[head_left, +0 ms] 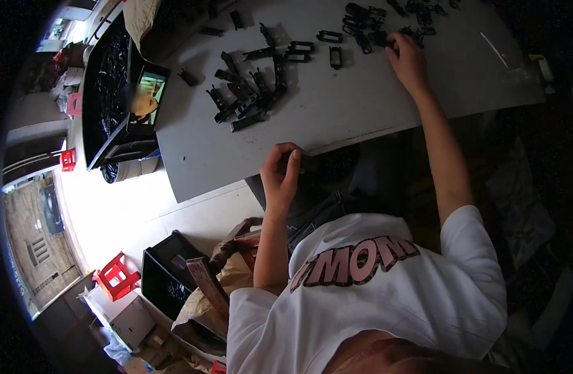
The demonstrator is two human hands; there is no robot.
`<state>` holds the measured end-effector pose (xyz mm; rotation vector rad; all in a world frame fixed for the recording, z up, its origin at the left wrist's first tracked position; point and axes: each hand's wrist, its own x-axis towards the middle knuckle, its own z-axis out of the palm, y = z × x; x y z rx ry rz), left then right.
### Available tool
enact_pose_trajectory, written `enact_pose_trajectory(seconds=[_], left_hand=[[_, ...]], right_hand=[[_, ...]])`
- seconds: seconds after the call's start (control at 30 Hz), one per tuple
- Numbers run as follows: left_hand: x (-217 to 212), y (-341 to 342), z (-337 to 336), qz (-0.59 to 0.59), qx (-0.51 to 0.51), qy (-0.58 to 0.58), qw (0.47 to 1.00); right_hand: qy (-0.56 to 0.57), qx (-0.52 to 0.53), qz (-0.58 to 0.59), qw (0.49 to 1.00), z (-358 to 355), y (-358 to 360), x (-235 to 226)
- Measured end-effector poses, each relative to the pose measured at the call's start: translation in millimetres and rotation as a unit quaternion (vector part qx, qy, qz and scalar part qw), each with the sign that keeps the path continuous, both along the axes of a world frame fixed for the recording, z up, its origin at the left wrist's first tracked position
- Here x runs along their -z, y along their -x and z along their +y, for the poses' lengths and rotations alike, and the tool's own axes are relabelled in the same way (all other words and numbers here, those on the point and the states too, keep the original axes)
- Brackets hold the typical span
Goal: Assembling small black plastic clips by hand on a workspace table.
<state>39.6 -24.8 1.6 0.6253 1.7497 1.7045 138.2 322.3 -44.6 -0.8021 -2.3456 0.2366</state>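
My right hand reaches across the grey table to the far side. Its fingers are closed on a small black plastic part at the edge of a pile of similar parts. My left hand is curled at the table's near edge with the thumb up. Whatever its fingers hold, if anything, is hidden. Left of centre lies a heap of black clip-like parts. Between the two piles rest several black rectangular frames, among them an upright one.
The grey table has its near edge in front of me. A lit screen stands at its left end, beside a large black bin of dark parts. Lower left are a black crate, a red stool and a wooden chair.
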Motion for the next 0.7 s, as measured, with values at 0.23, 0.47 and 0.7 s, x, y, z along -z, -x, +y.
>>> enact_pose_trajectory(seconds=[0.23,0.47,0.7], left_hand=[[1.1,1.5,4.2,0.004,0.003,-0.002,1.0],[1.6,0.7,6.3,0.016,0.007,0.012,1.0],[10.8,6.8,-4.3,0.106,-0.009,0.039,0.994]], right_hand=[[0.112,-0.076,0.001,0.991,-69.7,-15.1,-35.9],[0.136,-0.178,-0.073,0.972,-91.3,12.6,-46.0],[-0.059,-0.17,-0.094,0.979,-57.0,47.9,-9.9]])
